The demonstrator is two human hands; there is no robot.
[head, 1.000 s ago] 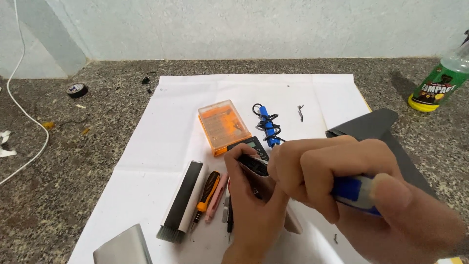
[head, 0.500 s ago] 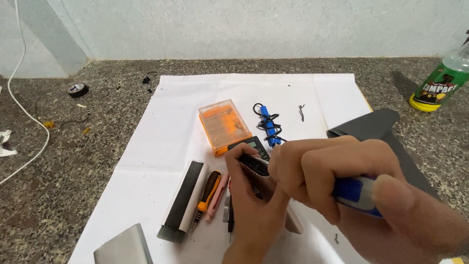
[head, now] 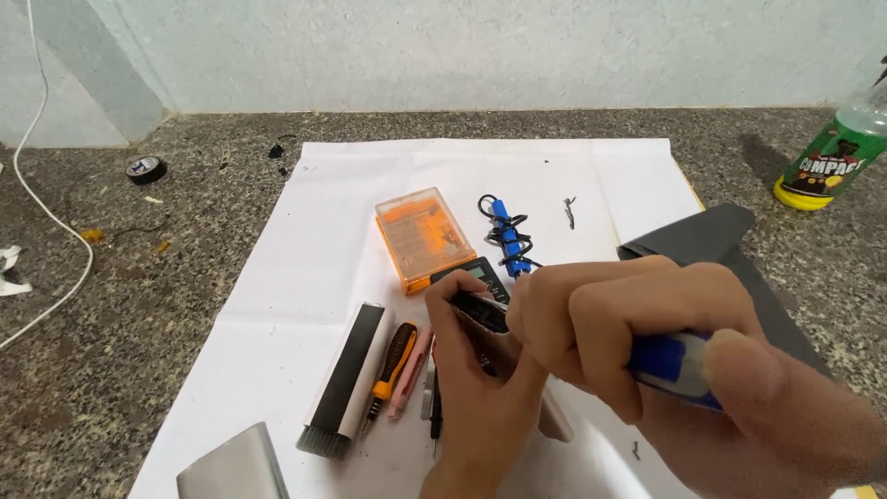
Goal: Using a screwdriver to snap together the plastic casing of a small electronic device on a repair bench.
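Both hands are bare: the left hand (head: 480,388) and the right hand (head: 674,370) wear no gloves, rings or watch. No sleeve shows at either wrist. The fingernails in view are short and unpainted.

Small dark device (head: 480,310) pinched over white paper (head: 314,277); blue-handled tool (head: 670,365) (tip hidden), likely screwdriver.

Bare white paper sheet (head: 323,249) offers passage at left; a clear orange plastic case (head: 425,237) and coiled blue cable (head: 506,236) crowd the middle.
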